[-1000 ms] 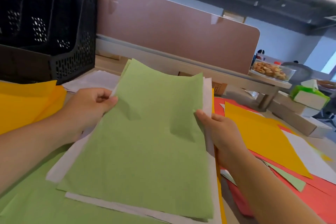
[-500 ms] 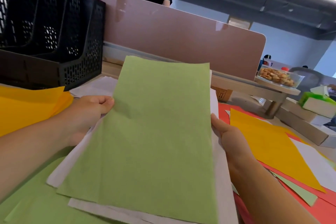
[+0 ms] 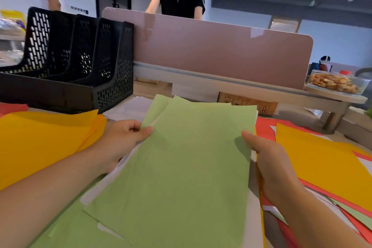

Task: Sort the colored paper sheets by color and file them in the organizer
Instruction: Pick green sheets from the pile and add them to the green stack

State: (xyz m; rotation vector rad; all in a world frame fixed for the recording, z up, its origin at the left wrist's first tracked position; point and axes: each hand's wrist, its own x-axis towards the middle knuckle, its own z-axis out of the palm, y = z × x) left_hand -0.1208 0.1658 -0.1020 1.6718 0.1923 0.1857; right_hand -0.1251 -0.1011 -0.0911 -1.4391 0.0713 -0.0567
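I hold a stack of green paper sheets (image 3: 181, 167) with white sheets under them, low in front of me. My left hand (image 3: 122, 139) grips the stack's left edge, thumb on top. At the right edge, my right hand (image 3: 269, 159) holds the stack with its thumb lying on the top green sheet. The black mesh organizer (image 3: 84, 62) with several upright slots stands at the back left, its slots showing no paper. Yellow sheets (image 3: 40, 141) lie to the left, yellow sheets (image 3: 322, 159) over red sheets (image 3: 265, 129) to the right.
A pink desk divider (image 3: 221, 50) runs along the back, with two people standing behind it. A clear container of snacks (image 3: 334, 82) sits on a ledge at the right. More green paper (image 3: 66, 229) lies under the stack, near me.
The stack has come lower and flatter, and a second green sheet's corner now shows behind the top one. The view has tilted up, showing more of the organizer and the people.
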